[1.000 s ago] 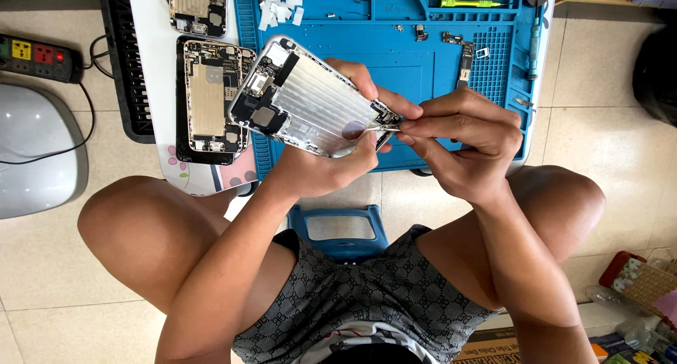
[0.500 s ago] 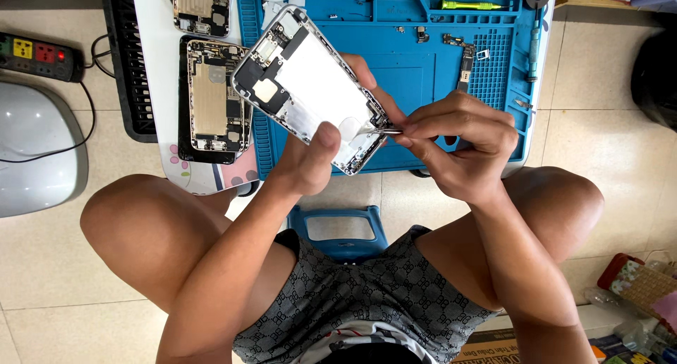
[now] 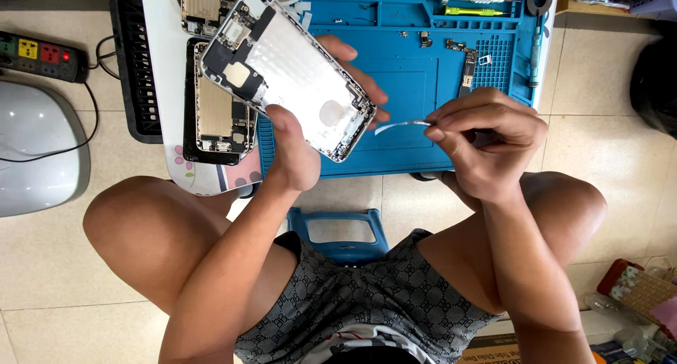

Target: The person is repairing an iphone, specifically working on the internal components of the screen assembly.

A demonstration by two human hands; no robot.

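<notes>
My left hand (image 3: 300,149) grips an opened phone rear housing (image 3: 285,71), silver inside, held tilted above the blue work mat (image 3: 416,89). The thumb lies along its lower edge and the fingers wrap round from behind. My right hand (image 3: 486,142) is to the right of the housing, apart from it, pinching tweezers that hold a thin white strip (image 3: 398,126). The strip hangs free in the gap between both hands.
Another disassembled phone (image 3: 215,114) lies on the white table left of the mat. Screwdrivers (image 3: 476,4) and small parts (image 3: 469,64) sit on the mat's upper area. A power strip (image 3: 39,54) and a grey device (image 3: 35,152) rest on the floor at left.
The right hand has pulled the white strip away from the housing and moved right. The left hand has shifted the housing up and to the left.
</notes>
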